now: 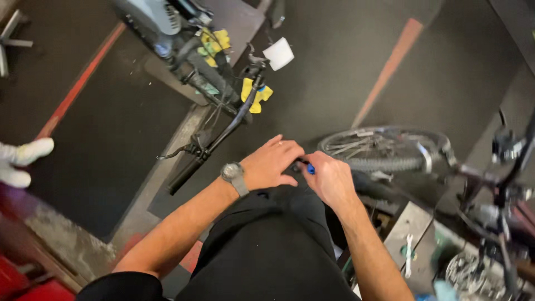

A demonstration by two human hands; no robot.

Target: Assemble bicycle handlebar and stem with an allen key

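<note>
Both hands are meeting at centre: left hand [271, 164] and right hand [330, 179] are pinching one blue-tipped tool [309, 168]; one handlebar [214, 139] is lying at 10 o'clock.

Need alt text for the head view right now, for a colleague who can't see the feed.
Seen from above, the left hand and right hand meet over a small blue-tipped tool above a dark bicycle. A black handlebar with brake lever lies left and a spoked wheel right, on dark floor mats.
</note>
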